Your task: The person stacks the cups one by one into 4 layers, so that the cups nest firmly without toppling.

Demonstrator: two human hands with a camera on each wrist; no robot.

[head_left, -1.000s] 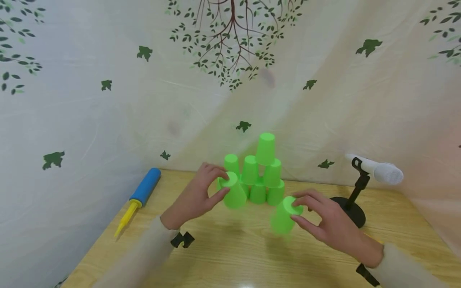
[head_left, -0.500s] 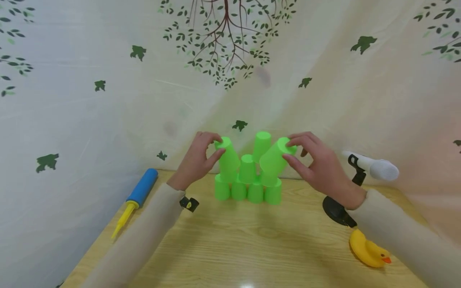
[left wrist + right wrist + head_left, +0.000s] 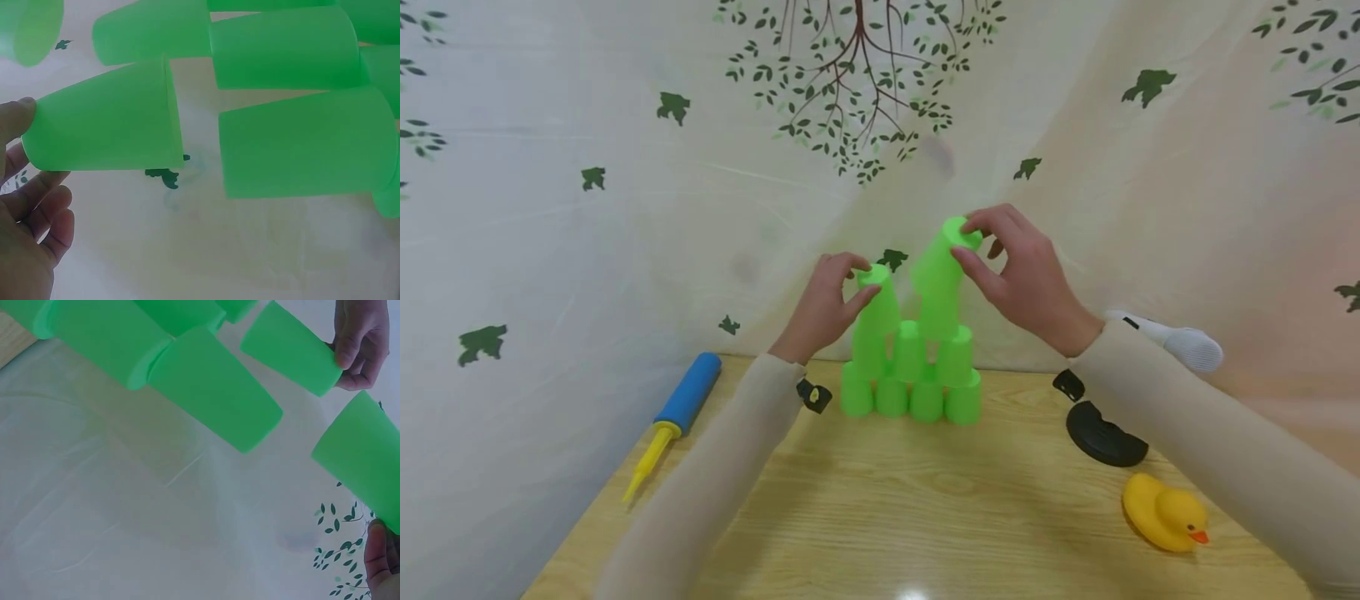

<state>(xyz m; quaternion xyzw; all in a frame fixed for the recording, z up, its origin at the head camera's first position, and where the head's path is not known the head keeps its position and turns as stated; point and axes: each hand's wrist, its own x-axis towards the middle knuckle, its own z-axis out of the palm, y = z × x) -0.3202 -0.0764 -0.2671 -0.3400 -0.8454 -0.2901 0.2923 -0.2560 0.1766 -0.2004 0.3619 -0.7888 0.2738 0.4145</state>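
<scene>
hands risen | each pinching a green cup over pyramid

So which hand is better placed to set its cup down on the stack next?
Probably the left hand: its cup is upright, low beside the stack's upper rows. The right hand holds its cup tilted above the stack.
</scene>
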